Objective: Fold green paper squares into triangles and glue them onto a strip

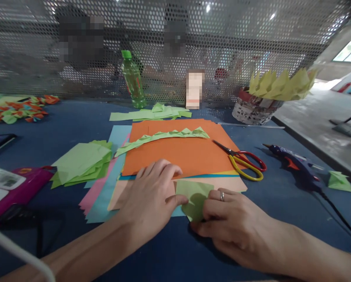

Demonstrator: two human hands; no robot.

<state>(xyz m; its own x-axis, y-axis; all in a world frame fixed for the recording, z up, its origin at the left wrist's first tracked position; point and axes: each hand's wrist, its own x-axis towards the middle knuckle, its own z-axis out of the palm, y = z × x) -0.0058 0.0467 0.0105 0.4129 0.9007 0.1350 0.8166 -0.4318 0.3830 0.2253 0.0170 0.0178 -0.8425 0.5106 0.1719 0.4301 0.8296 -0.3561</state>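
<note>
The orange sheet [187, 154] bears a seemingly finished toothed strip [169, 134]; nearside, the right hand [236, 215] pinches a green square [195, 196], left hand [155, 190] spread; leftward, loose squares [81, 160] remain.

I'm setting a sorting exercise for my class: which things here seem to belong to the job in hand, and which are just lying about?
Likely in the job:
- green paper square, at the left hand and right hand
- stacked green paper
- pointed green strip
- scissors
- glue gun

Probably just lying about:
- green-capped bottle
- white cable
</note>
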